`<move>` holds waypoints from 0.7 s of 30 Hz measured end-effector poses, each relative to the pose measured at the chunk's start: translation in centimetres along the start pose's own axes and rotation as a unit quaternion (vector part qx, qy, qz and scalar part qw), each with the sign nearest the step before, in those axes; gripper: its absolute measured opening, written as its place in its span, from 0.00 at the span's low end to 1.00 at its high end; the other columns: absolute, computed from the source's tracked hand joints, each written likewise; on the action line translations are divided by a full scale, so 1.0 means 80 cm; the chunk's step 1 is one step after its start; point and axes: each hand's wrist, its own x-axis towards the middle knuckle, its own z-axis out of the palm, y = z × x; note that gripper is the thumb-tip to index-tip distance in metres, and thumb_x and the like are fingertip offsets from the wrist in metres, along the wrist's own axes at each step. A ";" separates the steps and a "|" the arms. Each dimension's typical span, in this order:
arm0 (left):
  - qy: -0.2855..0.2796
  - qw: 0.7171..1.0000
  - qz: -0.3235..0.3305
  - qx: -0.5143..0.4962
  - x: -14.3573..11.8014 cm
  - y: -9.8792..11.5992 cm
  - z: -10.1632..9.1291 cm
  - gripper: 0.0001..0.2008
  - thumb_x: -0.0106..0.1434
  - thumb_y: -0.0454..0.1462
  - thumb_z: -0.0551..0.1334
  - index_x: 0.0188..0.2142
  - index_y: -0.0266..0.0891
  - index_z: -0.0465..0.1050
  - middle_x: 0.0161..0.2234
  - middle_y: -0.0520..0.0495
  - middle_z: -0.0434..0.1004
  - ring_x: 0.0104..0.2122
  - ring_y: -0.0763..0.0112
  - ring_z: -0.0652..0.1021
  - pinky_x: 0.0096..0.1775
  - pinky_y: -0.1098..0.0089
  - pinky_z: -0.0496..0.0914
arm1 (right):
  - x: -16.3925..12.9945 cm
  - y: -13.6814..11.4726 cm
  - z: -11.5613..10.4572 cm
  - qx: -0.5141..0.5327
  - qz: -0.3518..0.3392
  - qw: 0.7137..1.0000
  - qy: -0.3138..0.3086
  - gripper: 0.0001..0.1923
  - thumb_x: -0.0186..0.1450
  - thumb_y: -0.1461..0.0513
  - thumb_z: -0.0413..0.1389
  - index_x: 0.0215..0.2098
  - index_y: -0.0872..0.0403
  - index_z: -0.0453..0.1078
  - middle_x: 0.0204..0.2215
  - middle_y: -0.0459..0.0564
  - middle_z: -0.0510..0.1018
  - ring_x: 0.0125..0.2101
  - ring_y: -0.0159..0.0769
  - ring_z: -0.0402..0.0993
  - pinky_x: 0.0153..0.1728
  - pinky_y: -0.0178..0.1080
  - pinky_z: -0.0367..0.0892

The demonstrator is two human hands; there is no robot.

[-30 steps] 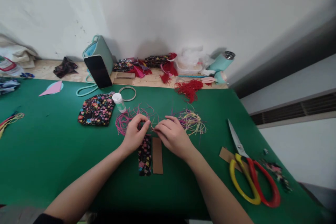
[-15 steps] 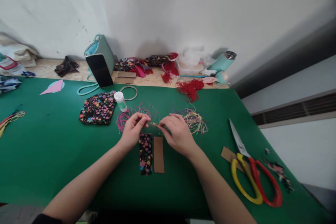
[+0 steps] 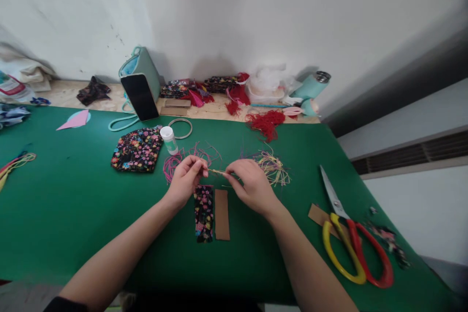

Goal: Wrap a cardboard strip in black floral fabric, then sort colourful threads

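Note:
My left hand (image 3: 185,183) and my right hand (image 3: 250,185) pinch the two ends of a short bundle of thin coloured cords (image 3: 216,171), stretched between the fingertips just above the green table (image 3: 73,204). Directly below the hands lie a floral fabric strip (image 3: 203,212) and a brown cardboard strip (image 3: 221,214), side by side. A loose pile of pink cords (image 3: 175,162) lies behind my left hand. A tangle of yellow and purple cords (image 3: 272,168) lies behind my right hand.
Large scissors with yellow and red handles (image 3: 347,239) lie at the right, over a cardboard scrap. A floral fabric piece (image 3: 137,148), a small white bottle (image 3: 169,139) and a metal ring (image 3: 181,128) sit behind left. A phone leans on a teal bag (image 3: 141,90); red tassels (image 3: 265,122) at the back.
My hands have drawn slightly apart, pulling the cord bundle straighter between them. The view has shifted a little; nothing else on the table has moved.

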 end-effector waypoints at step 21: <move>0.023 0.994 -0.022 -0.106 0.001 0.020 -0.001 0.09 0.57 0.35 0.67 0.27 0.35 0.67 0.26 0.52 0.67 0.25 0.79 0.69 0.31 0.75 0.66 | -0.009 0.040 -0.018 -0.078 0.117 0.989 0.033 0.11 0.62 0.67 0.52 0.44 0.56 0.68 0.43 0.62 0.74 0.41 0.51 0.72 0.41 0.53 0.68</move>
